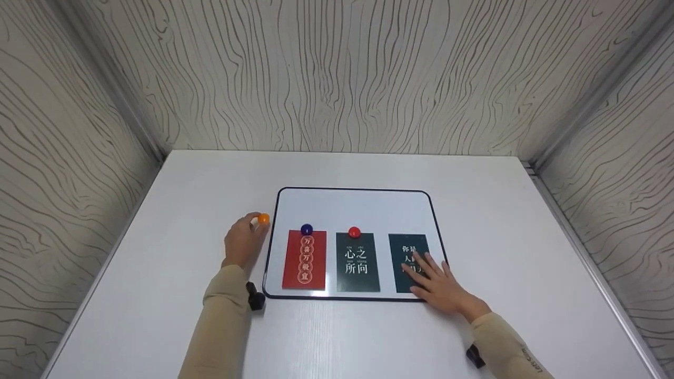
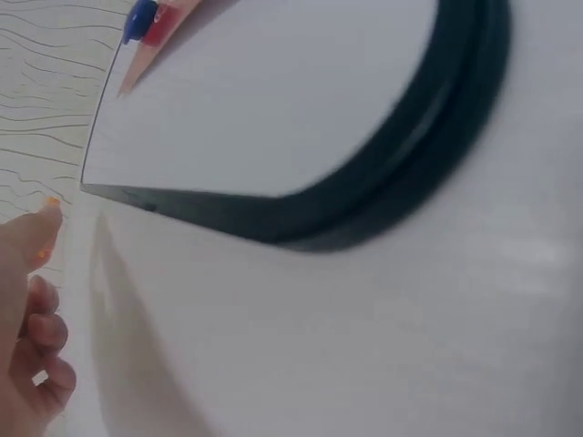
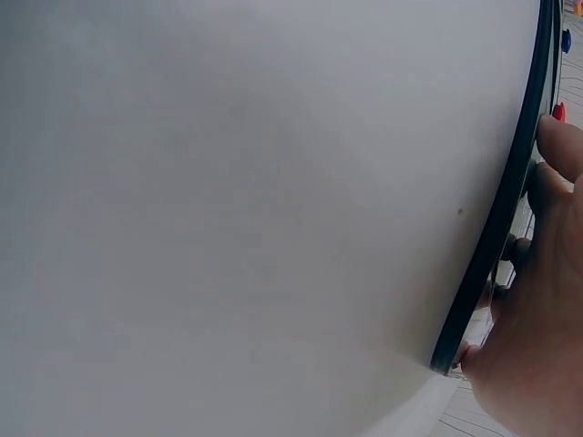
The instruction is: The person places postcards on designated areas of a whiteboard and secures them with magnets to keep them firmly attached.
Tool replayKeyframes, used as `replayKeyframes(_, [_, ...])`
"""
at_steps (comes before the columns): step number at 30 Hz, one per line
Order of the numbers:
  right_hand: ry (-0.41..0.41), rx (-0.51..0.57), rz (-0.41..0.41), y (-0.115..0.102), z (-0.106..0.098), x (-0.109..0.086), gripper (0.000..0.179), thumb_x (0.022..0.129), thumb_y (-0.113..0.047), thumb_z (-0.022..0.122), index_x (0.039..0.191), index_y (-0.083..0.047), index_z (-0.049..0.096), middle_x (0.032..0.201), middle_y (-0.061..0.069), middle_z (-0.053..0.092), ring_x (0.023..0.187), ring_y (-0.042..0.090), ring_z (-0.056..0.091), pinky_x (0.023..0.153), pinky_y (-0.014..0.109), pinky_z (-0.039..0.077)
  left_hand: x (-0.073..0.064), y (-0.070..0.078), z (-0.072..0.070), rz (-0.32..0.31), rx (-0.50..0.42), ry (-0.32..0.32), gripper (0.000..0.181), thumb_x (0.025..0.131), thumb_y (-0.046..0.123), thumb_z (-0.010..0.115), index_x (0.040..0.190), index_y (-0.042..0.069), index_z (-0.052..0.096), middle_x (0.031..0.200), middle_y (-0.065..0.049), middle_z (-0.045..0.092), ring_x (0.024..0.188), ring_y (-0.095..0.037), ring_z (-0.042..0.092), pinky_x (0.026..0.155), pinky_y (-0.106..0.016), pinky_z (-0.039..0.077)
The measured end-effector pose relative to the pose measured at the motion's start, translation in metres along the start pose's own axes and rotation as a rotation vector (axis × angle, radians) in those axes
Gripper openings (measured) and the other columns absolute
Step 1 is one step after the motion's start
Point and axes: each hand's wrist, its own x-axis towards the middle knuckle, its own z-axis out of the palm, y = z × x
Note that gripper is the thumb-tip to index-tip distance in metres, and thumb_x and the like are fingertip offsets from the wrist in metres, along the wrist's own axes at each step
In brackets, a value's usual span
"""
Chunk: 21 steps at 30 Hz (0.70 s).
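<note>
My left hand (image 1: 244, 241) pinches an orange round magnet (image 1: 264, 218) just off the left edge of a black-rimmed whiteboard (image 1: 347, 208). Fingers spread, my right hand (image 1: 438, 287) rests on a dark green card (image 1: 398, 247) at the board's right and covers part of its white lettering. In the middle lies another green card (image 1: 358, 279), with a red round magnet (image 1: 354, 232) at its top edge. At the left is a red card (image 1: 289, 263) with a dark blue round magnet (image 1: 307, 229) at its top. The left wrist view shows only a sliver of orange by the thumb.
The board lies flat on a white table (image 1: 347, 337). Walls with a wood-grain pattern (image 1: 337, 79) stand behind and on both sides. Black wrist devices (image 1: 256, 299) sit beside both sleeves.
</note>
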Motion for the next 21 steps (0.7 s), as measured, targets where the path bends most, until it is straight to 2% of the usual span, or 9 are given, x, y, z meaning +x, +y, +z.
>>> replayKeyframes(2, [0.003, -0.008, -0.003, 0.000, 0.000, 0.000, 0.056, 0.100, -0.039, 0.046, 0.150, -0.018, 0.033, 0.162, 0.020, 0.014, 0.149, 0.049, 0.006, 0.115, 0.073, -0.001, 0.001, 0.002, -0.001, 0.016, 0.022, 0.001, 0.042, 0.095, 0.039, 0.058, 0.130, 0.017, 0.058, 0.095, -0.008, 0.065, 0.082, -0.021, 0.054, 0.073, -0.032, 0.045])
replayKeyframes(9, [0.006, -0.024, -0.002, -0.001, -0.001, -0.001, 0.055, 0.100, -0.038, 0.046, 0.150, -0.017, 0.033, 0.162, 0.020, 0.015, 0.149, 0.049, 0.008, 0.115, 0.073, 0.002, 0.002, 0.010, -0.005, 0.069, 0.086, -0.003, 0.040, 0.094, 0.032, 0.062, 0.129, 0.014, 0.059, 0.082, -0.008, 0.059, 0.073, -0.018, 0.048, 0.064, -0.025, 0.036])
replayKeyframes(16, [0.016, -0.033, -0.008, -0.002, -0.002, -0.003, 0.054, 0.100, -0.038, 0.046, 0.149, -0.017, 0.035, 0.161, 0.021, 0.016, 0.148, 0.050, 0.009, 0.115, 0.074, 0.003, -0.001, 0.020, -0.008, 0.162, 0.077, 0.021, 0.038, 0.091, 0.028, 0.066, 0.126, 0.013, 0.062, 0.074, -0.005, 0.052, 0.067, -0.017, 0.043, 0.060, -0.025, 0.031])
replayKeyframes(21, [0.025, -0.034, -0.018, -0.001, 0.000, -0.002, 0.054, 0.100, -0.038, 0.046, 0.149, -0.017, 0.036, 0.161, 0.022, 0.017, 0.148, 0.050, 0.011, 0.114, 0.074, 0.004, -0.003, 0.025, -0.007, 0.153, 0.087, 0.018, 0.039, 0.091, 0.029, 0.066, 0.127, 0.015, 0.061, 0.074, -0.004, 0.052, 0.068, -0.016, 0.043, 0.060, -0.025, 0.032])
